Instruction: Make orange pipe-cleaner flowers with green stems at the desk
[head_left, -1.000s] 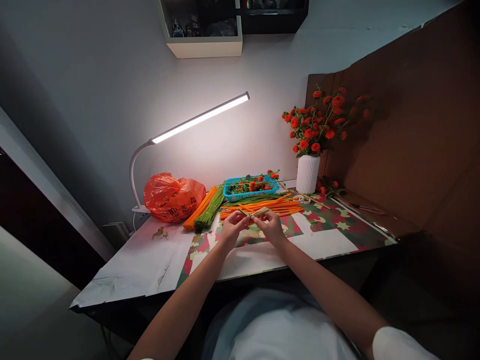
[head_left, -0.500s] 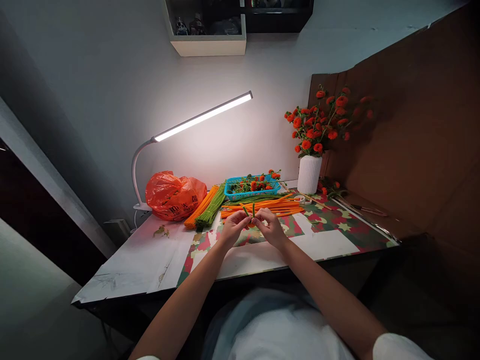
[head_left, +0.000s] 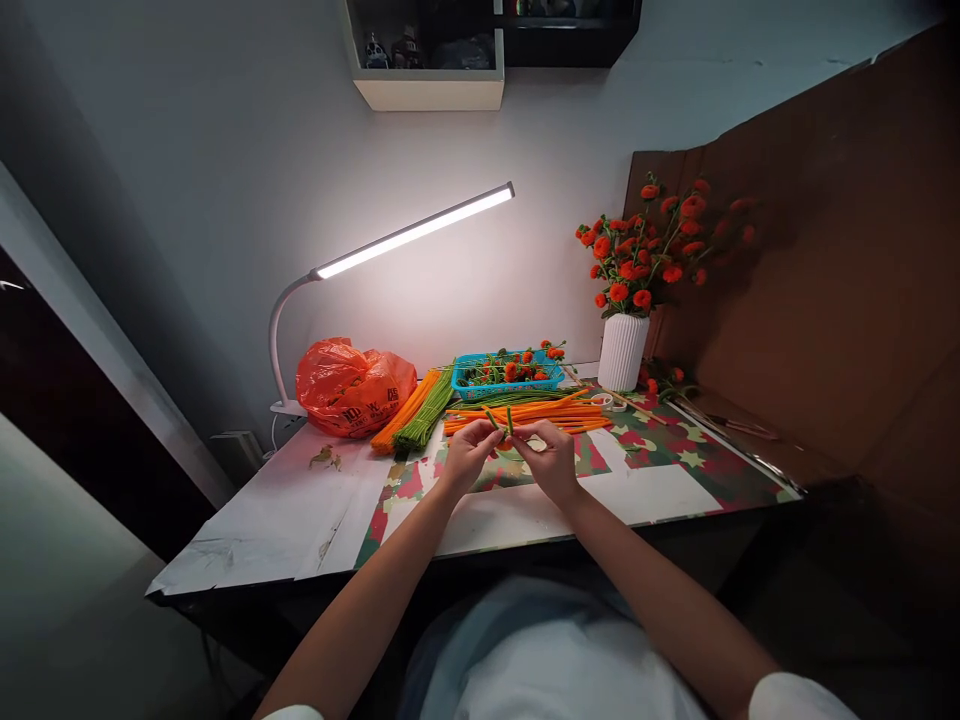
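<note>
My left hand (head_left: 469,457) and my right hand (head_left: 552,461) meet over the near middle of the table, fingertips pinched together. Between them is a green pipe cleaner (head_left: 510,420), two short ends of which stick up above the fingers. A bit of orange shows just under the fingertips; whether it is joined to the green piece is hidden. Right behind the hands lies a loose spread of orange pipe cleaners (head_left: 570,412). Bundles of orange pipe cleaners (head_left: 405,412) and green pipe cleaners (head_left: 426,412) lie to the left of it.
A blue basket (head_left: 459,388) holds orange flowers on green stems. Behind it to the right, a white ribbed vase (head_left: 623,352) bears more. An orange plastic bag (head_left: 352,385) sits by the clamped lamp (head_left: 416,232). White tape (head_left: 609,401) and pliers (head_left: 739,427) lie at right.
The view has shifted slightly. My right fingers have opened out a little into a looser pinch, while my left hand keeps its grip on the green pipe cleaner.
</note>
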